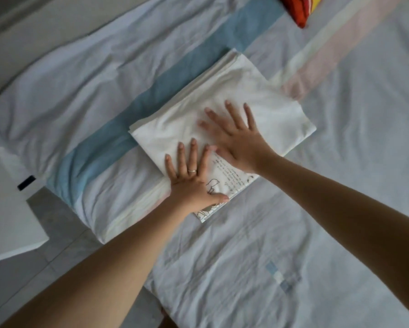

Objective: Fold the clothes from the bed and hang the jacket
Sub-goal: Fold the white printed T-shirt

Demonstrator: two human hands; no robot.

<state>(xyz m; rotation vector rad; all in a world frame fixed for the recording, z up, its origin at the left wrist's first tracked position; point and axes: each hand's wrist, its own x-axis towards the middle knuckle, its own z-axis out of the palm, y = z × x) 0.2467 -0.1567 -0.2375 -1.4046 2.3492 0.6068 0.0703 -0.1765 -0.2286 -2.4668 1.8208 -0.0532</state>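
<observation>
As left hand [194,185] presses, folded shirt [273,114]

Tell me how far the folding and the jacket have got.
Done: a white printed garment lies folded into a flat rectangle on the bed. In hand: left hand and right hand press flat on it, fingers spread, apparently smoothing. Left: no jacket or hanger is in view, so hanging likely remains; a red and yellow item at the top edge may also need folding.
</observation>
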